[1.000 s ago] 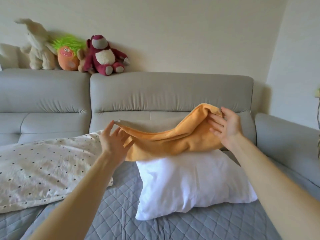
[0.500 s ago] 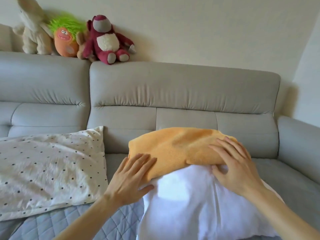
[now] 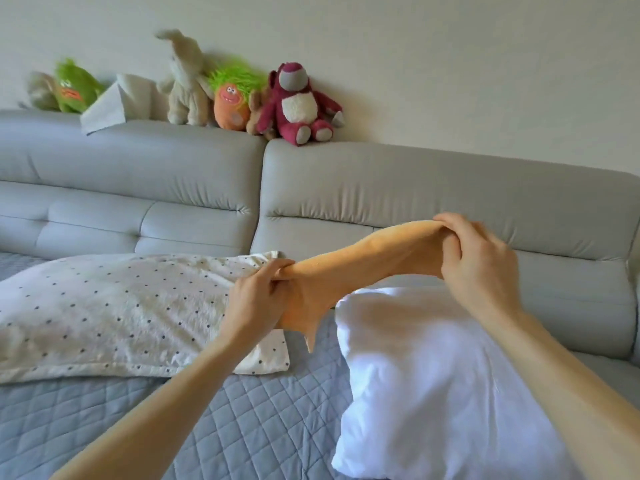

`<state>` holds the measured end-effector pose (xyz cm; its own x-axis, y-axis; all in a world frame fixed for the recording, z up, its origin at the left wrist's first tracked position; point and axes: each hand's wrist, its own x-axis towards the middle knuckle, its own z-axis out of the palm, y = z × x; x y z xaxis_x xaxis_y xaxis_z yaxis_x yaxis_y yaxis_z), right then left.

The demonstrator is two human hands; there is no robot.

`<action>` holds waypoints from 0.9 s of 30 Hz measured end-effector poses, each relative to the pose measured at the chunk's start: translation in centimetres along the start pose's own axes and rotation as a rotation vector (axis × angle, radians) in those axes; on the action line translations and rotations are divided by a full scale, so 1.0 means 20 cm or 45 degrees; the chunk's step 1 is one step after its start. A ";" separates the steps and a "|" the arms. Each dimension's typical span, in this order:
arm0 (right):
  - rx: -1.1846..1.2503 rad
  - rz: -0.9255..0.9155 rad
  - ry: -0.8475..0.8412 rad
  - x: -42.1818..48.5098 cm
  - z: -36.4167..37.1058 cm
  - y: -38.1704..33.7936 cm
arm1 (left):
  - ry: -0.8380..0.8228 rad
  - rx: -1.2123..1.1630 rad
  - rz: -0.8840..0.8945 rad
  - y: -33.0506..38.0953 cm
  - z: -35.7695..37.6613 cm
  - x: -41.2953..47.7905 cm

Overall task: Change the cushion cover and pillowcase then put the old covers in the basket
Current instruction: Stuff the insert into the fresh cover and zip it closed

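Note:
An orange cushion cover (image 3: pixel 360 265) is stretched in the air between my two hands. My left hand (image 3: pixel 254 299) grips its lower left end, where a corner hangs down. My right hand (image 3: pixel 478 261) grips its upper right end, fingers curled round the bunched cloth. Below it lies a bare white cushion insert (image 3: pixel 433 375) on the quilted grey seat, apart from the cover. A white pillow with dark dots (image 3: pixel 121 306) lies to the left, partly behind my left hand.
A grey sofa backrest (image 3: pixel 381 181) runs across the view. On its top sit several plush toys (image 3: pixel 298 105) and a folded pale cloth (image 3: pixel 110 105). The quilted blue-grey sofa cover (image 3: pixel 242 410) shows between the pillow and the cushion. No basket is in view.
The orange cover lay over the top of the white insert under my flat hands; now both hands grip its ends and hold it lifted off. The view has swung left.

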<state>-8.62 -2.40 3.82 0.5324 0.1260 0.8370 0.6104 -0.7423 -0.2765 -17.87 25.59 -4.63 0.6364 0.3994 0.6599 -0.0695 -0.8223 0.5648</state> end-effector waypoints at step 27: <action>0.340 -0.731 -0.390 -1.51 1.01 -1.30 | -0.264 0.960 -0.070 -1.67 -1.39 -0.89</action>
<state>-28.68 26.40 -23.84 0.2001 0.6586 0.7254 0.9468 -0.3205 0.0299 -48.20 57.22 -21.55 0.7592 0.4250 0.4929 0.4598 -0.8863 0.0558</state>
